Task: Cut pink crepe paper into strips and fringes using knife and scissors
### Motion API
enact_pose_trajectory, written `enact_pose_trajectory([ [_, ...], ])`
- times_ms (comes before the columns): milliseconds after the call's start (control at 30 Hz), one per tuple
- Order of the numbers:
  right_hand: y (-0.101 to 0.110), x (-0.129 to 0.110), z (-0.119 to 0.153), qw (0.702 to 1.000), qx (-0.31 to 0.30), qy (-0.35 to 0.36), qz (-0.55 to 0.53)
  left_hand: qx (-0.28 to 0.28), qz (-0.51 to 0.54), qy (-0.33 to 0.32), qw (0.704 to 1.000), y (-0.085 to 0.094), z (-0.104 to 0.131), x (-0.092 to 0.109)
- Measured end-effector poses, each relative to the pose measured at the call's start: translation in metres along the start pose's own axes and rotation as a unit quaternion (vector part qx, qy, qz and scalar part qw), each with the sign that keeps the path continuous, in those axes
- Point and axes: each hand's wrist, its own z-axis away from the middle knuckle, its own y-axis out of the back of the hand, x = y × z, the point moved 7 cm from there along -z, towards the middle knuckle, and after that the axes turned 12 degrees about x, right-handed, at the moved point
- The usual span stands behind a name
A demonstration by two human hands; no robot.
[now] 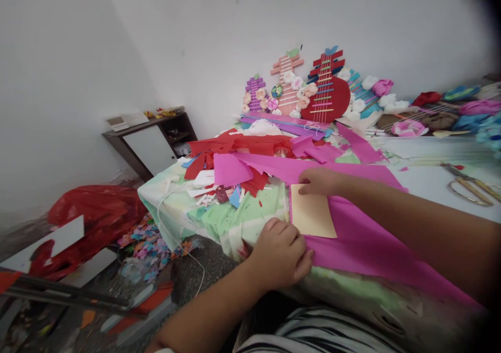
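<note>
Right fingers (306, 177) on cream paper (313, 214)

Counter (426, 186), part draped in green-and-white cloth (250, 217). Cream card (313, 214) flat on pink sheet (352, 222). Beyond card, leftward: red paper heap (250, 144), then white strands (263, 128). Left of card: white scraps (205, 200). Right of card: gold-handled scissors (465, 177). Far behind card: red guitar-shaped piece (337, 99), upright.

No text, label, brand name, number or sign can be read on any item or surface within the head camera view.
</note>
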Motion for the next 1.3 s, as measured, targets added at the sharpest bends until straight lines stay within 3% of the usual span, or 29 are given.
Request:
enact_pose_trajectory([
  [233,-0.004,0.005,-0.009,0.999,-0.013,0.023,-0.019,0.054,-0.002,0.003,0.999,0.005,0.005,0.0],
  [533,-0.013,0.011,-0.013,0.999,0.026,0.0,-0.029,0.082,-0.013,-0.018,0.996,0.007,0.006,0.003],
  [1300,-0.011,0.002,-0.012,0.999,0.035,0.031,0.024,0.035,-0.017,-0.008,0.999,0.001,0.007,0.0],
])
